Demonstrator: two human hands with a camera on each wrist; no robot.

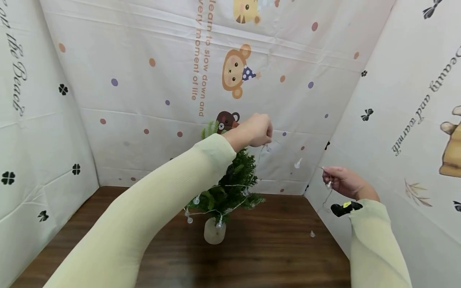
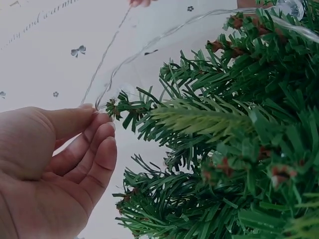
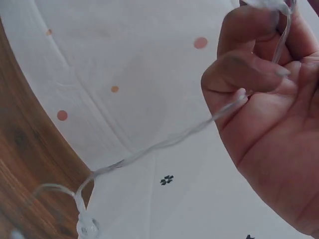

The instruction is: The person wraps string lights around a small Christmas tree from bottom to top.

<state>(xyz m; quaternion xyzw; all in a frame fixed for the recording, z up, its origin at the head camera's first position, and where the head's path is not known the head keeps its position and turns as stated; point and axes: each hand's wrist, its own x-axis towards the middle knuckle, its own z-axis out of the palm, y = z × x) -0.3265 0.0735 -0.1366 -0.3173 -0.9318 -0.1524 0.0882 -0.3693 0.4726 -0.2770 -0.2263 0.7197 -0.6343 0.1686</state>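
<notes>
A small green artificial Christmas tree [image 1: 239,172] stands on a pale round base [image 1: 214,232], partly hidden by my left arm. Clear twisted wire with small transparent bulbs, a string of lights [image 1: 230,210], winds about its branches. Beside the upper right of the tree, my left hand [image 1: 256,130] pinches the wire between thumb and forefinger; in the left wrist view the fingertips [image 2: 102,112] are right at a branch tip. Off to the right, my right hand [image 1: 343,181] grips a farther stretch of the wire [image 3: 164,143] with curled fingers, and its loose end hangs below.
The tree stands on a dark brown wooden table [image 1: 273,248]. White printed sheets [image 1: 151,96] enclose the back and both sides. One bulb [image 1: 297,163] hangs between my hands, and another bulb [image 1: 312,234] dangles lower at the right.
</notes>
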